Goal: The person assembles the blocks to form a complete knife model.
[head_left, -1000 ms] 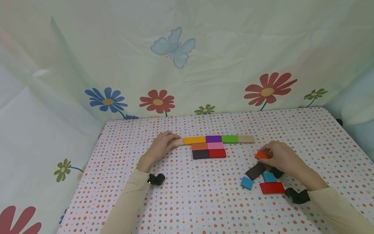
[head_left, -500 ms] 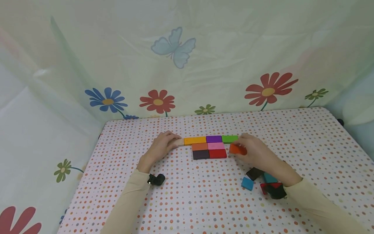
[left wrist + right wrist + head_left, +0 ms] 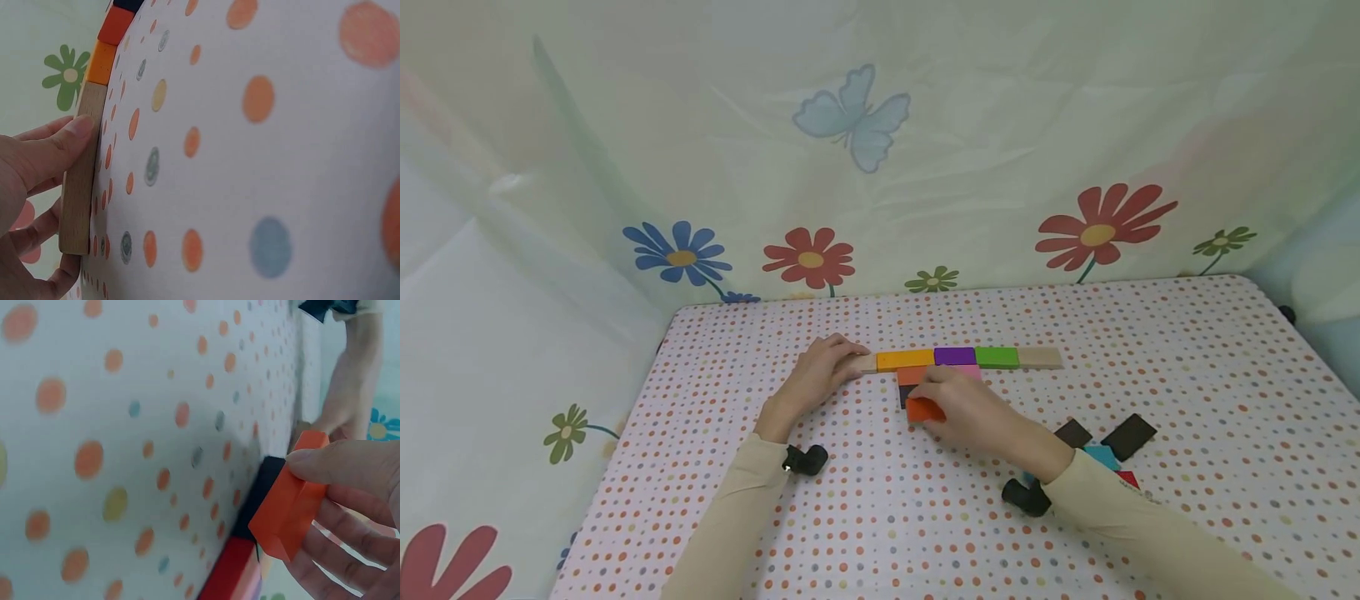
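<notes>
My left hand (image 3: 820,371) grips a plain wooden block (image 3: 81,181) at the left end of a row, its thumb on the near side and other fingers behind and at the end. Rightward follow yellow (image 3: 904,360), purple (image 3: 955,356), green (image 3: 997,357) and plain wood (image 3: 1040,358) blocks. Below them sit a darker orange block (image 3: 912,375) and a pink one (image 3: 972,372), then a dark block (image 3: 259,487) and a red one (image 3: 232,569). My right hand (image 3: 977,412) pinches a bright orange block (image 3: 290,500), tilted, just in front of the dark block; contact cannot be told.
Under and beyond the right forearm lie loose blocks: two dark ones (image 3: 1129,437), a blue one (image 3: 1102,456) and a red one (image 3: 1128,478), partly covered by the sleeve. The dotted tablecloth (image 3: 865,517) meets a flowered curtain (image 3: 970,233) at the back.
My right hand has carried the bright orange block leftward from the loose pile to the near side of the arranged blocks. The left hand stays on the wooden block.
</notes>
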`<state>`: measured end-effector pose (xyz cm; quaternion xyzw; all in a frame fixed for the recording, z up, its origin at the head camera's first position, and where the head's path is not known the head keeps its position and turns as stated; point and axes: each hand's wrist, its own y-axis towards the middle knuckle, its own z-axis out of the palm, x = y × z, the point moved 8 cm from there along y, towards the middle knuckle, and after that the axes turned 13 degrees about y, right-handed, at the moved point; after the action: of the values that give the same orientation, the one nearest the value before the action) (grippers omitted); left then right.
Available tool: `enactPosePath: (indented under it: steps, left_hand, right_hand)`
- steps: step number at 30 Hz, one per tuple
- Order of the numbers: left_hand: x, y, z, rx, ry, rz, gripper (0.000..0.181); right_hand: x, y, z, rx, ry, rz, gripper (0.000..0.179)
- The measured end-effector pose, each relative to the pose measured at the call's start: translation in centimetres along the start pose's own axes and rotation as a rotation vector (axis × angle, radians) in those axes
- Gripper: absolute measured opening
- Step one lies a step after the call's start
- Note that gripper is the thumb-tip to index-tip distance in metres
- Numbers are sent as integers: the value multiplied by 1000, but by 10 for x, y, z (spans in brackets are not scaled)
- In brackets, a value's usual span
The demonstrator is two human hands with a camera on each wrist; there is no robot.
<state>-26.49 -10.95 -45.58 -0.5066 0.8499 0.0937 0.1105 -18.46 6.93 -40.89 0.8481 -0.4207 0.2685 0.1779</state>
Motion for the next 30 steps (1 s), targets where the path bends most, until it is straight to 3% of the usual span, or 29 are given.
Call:
enactPosePath:
  steps: [11,23,30]
  left_hand:
    - [-1,-1,-1,7,-7,-1,32]
    - [-2,-1,-1,5,-11,5,32]
    - [0,0,1,5,-2,4,32]
  right_hand:
    - [1,3,19,37,-42,10,36]
    - [0,3,24,10,-105,23,34]
    - [4,1,24,-12,-123,-58,29]
